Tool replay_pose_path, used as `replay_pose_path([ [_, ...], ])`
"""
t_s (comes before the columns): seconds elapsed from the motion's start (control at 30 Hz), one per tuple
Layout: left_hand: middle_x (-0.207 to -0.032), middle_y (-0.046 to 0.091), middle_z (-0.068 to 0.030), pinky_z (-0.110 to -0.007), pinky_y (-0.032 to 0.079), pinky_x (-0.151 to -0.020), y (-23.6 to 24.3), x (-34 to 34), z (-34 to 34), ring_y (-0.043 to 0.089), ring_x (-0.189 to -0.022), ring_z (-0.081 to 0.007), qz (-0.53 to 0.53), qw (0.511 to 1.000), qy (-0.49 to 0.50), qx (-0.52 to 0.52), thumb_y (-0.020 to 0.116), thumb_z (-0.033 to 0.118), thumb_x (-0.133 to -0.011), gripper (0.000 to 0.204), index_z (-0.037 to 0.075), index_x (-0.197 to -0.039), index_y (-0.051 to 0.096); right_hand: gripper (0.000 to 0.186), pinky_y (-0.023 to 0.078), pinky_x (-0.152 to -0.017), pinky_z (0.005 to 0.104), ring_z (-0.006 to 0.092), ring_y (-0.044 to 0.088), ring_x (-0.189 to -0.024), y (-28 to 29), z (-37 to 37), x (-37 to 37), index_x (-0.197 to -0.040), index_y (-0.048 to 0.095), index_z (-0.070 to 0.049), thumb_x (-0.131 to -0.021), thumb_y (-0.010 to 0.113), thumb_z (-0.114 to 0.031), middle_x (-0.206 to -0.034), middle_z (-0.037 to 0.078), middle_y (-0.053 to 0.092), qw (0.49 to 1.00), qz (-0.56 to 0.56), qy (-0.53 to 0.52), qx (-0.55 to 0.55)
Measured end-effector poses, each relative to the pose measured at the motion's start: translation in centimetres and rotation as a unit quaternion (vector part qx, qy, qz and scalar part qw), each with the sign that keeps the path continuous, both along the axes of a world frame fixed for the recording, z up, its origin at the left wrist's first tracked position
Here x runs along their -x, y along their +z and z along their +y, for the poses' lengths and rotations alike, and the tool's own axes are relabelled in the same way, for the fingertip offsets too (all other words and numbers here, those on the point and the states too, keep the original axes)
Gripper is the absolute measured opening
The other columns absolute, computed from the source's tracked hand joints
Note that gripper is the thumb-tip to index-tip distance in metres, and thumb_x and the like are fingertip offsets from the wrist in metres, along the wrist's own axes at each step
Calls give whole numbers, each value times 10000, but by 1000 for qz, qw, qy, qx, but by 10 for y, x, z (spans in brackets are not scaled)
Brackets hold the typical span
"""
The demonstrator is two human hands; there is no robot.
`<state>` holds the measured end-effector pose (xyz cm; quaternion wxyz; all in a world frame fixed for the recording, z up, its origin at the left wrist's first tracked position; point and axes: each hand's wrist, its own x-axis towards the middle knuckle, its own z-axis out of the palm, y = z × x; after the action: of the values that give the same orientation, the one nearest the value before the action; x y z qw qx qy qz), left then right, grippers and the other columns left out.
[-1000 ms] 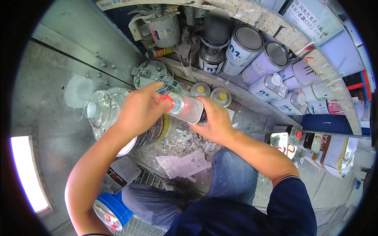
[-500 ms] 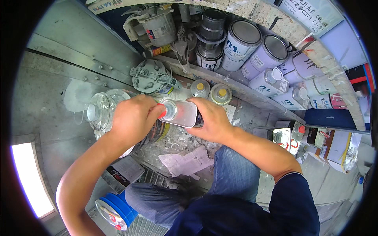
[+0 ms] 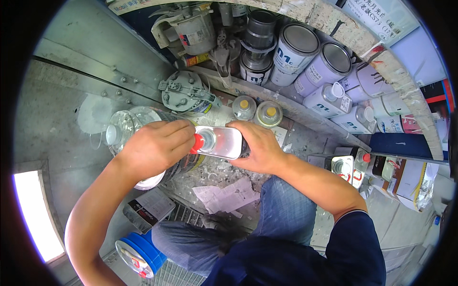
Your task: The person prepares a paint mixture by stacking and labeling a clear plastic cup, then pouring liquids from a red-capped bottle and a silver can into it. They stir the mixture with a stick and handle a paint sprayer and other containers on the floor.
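Note:
A rectangular metal can (image 3: 227, 144) with a silver top sits upright before me, my right hand (image 3: 260, 148) wrapped around its right end. At the can's other end, my left hand (image 3: 160, 147) pinches a red cap (image 3: 197, 143) beside the round silver neck (image 3: 207, 139). I cannot tell whether the cap is still attached to it. Behind and below my left hand are a clear plastic jug (image 3: 123, 125) with a white lid and a dark round container, both partly hidden.
A grey-green lidded pot (image 3: 183, 93) and two yellow-capped containers (image 3: 271, 112) stand just beyond the can. Paint tins (image 3: 295, 52) line the shelf behind. Torn paper (image 3: 226, 194) lies on the stained floor, near a blue bucket (image 3: 145, 252) and a flat-sided can (image 3: 149, 209).
My left hand has turned at the wrist, its fingers now curled over the red cap. The can has shifted slightly toward me, and my right hand has kept its grip.

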<state>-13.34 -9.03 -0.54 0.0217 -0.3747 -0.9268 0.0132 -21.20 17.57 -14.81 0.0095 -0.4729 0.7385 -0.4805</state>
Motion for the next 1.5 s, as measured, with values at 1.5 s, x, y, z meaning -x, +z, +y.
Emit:
replay_pose_path([
  [1.5, -1312, 642, -260, -458, 579, -570, -101, -130, 1, 711, -645, -363, 51, 789, 579, -201, 683, 238, -953, 240, 6, -936, 625, 857, 471, -1056, 399, 249, 623, -1197, 4, -1, -13, -1477, 410, 28, -756, 834, -157, -1290, 177, 642, 984, -160, -64, -40],
])
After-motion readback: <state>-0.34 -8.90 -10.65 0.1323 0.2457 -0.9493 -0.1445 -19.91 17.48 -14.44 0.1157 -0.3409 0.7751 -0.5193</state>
